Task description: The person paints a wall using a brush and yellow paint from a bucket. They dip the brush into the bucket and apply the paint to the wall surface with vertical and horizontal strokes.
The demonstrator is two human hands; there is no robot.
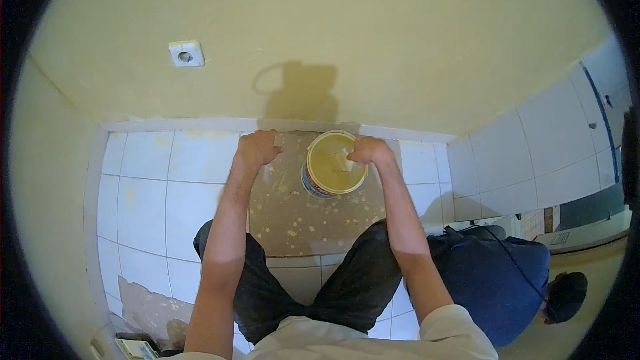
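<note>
A round plastic bucket of yellowish paint stands on a paint-spotted brown board, close to the wall. My right hand reaches over the bucket's right rim. Its fingers close on a pale tool, perhaps a paintbrush, whose lower part dips into the paint. At the board's upper left corner is my left hand, near the wall's foot, with fingers curled and the thumb pointing right. Whether it grips the board's edge is hidden. Both forearms stretch forward past my knees in dark trousers.
A yellow wall with a white socket rises ahead. White floor tiles bear yellow smears. A grey torn sheet lies lower left. To the right is a person in blue with a dark cap, a black cable crossing them.
</note>
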